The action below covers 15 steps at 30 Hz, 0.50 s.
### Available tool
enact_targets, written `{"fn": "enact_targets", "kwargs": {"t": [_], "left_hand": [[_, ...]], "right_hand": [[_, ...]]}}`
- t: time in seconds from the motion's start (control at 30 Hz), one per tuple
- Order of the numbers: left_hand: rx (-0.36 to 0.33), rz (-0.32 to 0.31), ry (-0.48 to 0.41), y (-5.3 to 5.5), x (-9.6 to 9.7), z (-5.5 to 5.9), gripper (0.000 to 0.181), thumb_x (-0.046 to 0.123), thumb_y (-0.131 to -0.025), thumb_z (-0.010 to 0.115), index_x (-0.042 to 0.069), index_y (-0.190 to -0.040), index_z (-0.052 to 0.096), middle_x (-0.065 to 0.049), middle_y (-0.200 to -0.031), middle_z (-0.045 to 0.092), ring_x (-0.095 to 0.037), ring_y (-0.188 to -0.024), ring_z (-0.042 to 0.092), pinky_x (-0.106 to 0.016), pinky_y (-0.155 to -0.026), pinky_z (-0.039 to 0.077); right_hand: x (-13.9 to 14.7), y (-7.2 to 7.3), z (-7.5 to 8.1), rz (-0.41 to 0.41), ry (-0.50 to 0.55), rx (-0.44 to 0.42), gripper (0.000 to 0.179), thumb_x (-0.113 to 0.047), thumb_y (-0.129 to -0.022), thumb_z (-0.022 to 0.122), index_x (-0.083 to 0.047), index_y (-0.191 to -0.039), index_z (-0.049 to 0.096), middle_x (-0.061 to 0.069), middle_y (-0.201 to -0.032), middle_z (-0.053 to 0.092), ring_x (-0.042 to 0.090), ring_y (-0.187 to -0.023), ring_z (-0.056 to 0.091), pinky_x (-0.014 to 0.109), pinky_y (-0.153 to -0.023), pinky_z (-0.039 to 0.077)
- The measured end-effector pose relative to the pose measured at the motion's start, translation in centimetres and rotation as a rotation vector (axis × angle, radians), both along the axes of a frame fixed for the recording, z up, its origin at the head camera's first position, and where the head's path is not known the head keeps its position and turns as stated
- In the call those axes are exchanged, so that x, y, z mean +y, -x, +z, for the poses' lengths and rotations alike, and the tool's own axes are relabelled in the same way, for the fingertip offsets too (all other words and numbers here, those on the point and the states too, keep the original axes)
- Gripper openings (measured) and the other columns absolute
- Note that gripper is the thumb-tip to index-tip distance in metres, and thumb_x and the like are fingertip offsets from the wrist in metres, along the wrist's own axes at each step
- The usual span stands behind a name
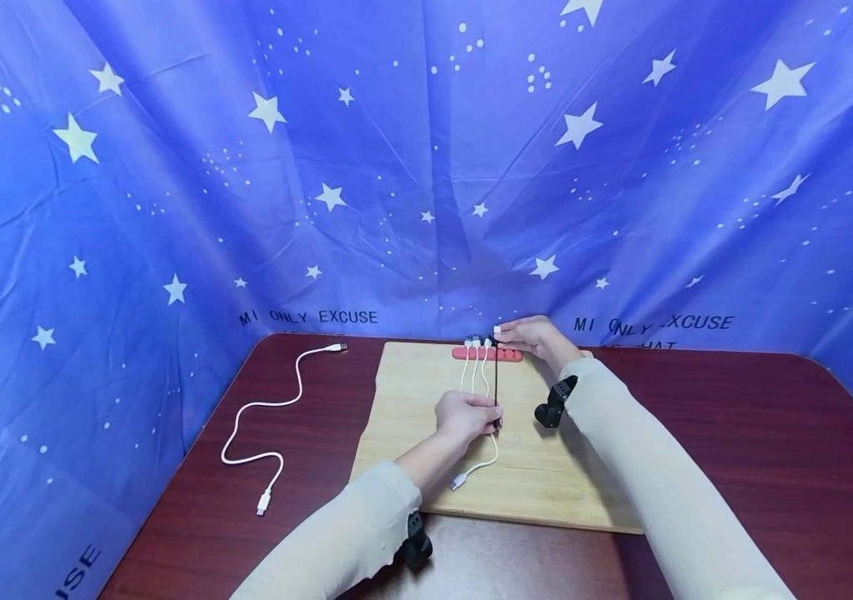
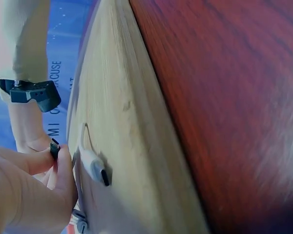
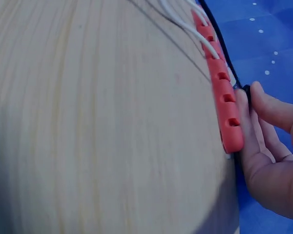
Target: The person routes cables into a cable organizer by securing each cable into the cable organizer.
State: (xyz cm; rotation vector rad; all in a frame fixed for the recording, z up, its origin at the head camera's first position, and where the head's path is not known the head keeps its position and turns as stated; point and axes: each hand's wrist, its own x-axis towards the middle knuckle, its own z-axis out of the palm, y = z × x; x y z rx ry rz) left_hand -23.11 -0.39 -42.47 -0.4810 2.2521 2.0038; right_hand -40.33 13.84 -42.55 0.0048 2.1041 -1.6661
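Black cable (image 1: 496, 377); white cables (image 1: 257, 405); red holder (image 3: 222, 88); tan board (image 1: 554, 450); blue curtain (image 1: 396, 142), white stars (image 1: 579, 126).

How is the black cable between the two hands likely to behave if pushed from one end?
The black cable would probably buckle: it is thin, and runs straight only between the left hand and right hand pinching it. It is likely light too, given so slim a strand.
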Motion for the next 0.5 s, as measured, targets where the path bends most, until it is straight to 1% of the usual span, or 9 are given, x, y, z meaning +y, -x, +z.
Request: {"fn": "enact_targets", "kwargs": {"t": [0.13, 0.23, 0.3, 0.37, 0.43, 0.47, 0.5], "left_hand": [[-0.006, -0.012, 0.099, 0.2, 0.1, 0.1, 0.007, -0.001, -0.076, 0.076, -0.002, -0.083, 0.074, -0.016, -0.077, 0.075, -0.006, -0.049, 0.061, -0.019, -0.051, 0.056], [-0.013, -0.022, 0.167, 0.2, 0.0, 0.0, 0.006, 0.000, -0.075, 0.077, 0.000, -0.080, 0.075, -0.013, -0.073, 0.074, -0.005, -0.046, 0.058, -0.018, -0.048, 0.055], [-0.001, -0.030, 0.199, 0.3, 0.0, 0.0, 0.005, 0.001, -0.074, 0.078, 0.001, -0.078, 0.075, -0.012, -0.072, 0.074, -0.004, -0.045, 0.058, -0.018, -0.047, 0.054], [0.009, -0.036, 0.225, 0.5, -0.1, 0.0, 0.004, 0.002, -0.074, 0.078, 0.001, -0.077, 0.075, -0.011, -0.072, 0.074, -0.005, -0.044, 0.057, -0.017, -0.046, 0.053], [0.021, -0.038, 0.245, 0.7, -0.2, 0.1, 0.004, 0.002, -0.074, 0.078, 0.002, -0.076, 0.075, -0.011, -0.072, 0.074, -0.005, -0.044, 0.058, -0.017, -0.046, 0.053], [0.030, -0.040, 0.251, 0.9, -0.2, 0.2, 0.004, 0.001, -0.074, 0.078, 0.001, -0.076, 0.075, -0.011, -0.072, 0.074, -0.005, -0.045, 0.059, -0.017, -0.046, 0.053], [0.035, -0.043, 0.258, 1.0, -0.2, 0.2, 0.004, 0.001, -0.074, 0.078, 0.001, -0.076, 0.075, -0.011, -0.073, 0.074, -0.006, -0.045, 0.060, -0.017, -0.046, 0.053]], "right_hand": [[-0.3, 0.1, -0.5, -0.057, -0.057, 0.005, 0.050, -0.003, -0.087, 0.067, 0.007, -0.133, 0.050, 0.022, -0.138, 0.053, 0.003, -0.080, 0.065, 0.034, -0.105, 0.048], [-0.6, 0.2, -0.8, -0.095, -0.063, -0.003, 0.048, -0.003, -0.085, 0.069, 0.005, -0.130, 0.054, 0.020, -0.131, 0.059, 0.003, -0.076, 0.066, 0.032, -0.101, 0.051], [-0.7, 0.2, -0.8, -0.114, -0.068, 0.014, 0.045, -0.003, -0.084, 0.070, 0.005, -0.127, 0.057, 0.017, -0.116, 0.069, 0.003, -0.071, 0.066, 0.028, -0.094, 0.055], [-0.9, 0.3, -0.7, -0.132, -0.068, 0.042, 0.044, -0.001, -0.084, 0.071, 0.007, -0.125, 0.058, 0.010, -0.094, 0.075, 0.002, -0.065, 0.066, 0.025, -0.084, 0.058], [-1.1, 0.3, -0.5, -0.152, -0.072, 0.070, 0.043, -0.001, -0.083, 0.072, 0.008, -0.123, 0.059, -0.001, -0.075, 0.072, 0.001, -0.061, 0.065, 0.021, -0.075, 0.059], [-1.2, 0.3, -0.5, -0.169, -0.072, 0.078, 0.043, -0.001, -0.082, 0.072, 0.007, -0.122, 0.060, -0.006, -0.068, 0.069, 0.001, -0.059, 0.065, 0.020, -0.071, 0.059], [-1.2, 0.3, -0.4, -0.185, -0.071, 0.084, 0.043, -0.001, -0.081, 0.073, 0.007, -0.121, 0.061, -0.008, -0.063, 0.067, 0.001, -0.057, 0.065, 0.019, -0.068, 0.059]]}}
